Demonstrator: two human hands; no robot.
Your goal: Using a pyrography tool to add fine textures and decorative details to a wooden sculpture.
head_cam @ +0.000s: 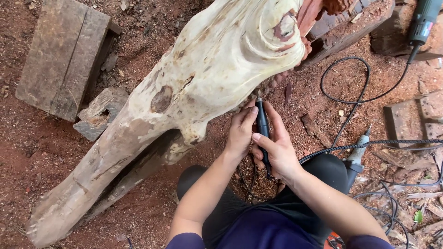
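A large pale carved log (207,69) leans diagonally across the ground, with reddish wood and notched carving along its lower right edge. Both hands hold a slim black rotary handpiece (263,127) whose tip meets that carved edge. My left hand (241,131) steadies the tool near its front, fingers resting against the log's underside. My right hand (277,147) wraps the tool's body from the right. A ribbed flexible cable (369,144) runs from the handpiece off to the right.
Red sawdust covers the ground. A weathered wooden block (62,55) and a smaller hollowed chunk (99,113) lie at left. A green power tool (424,20) with a black cord sits top right; another grey tool (357,157) and tangled cables lie at right.
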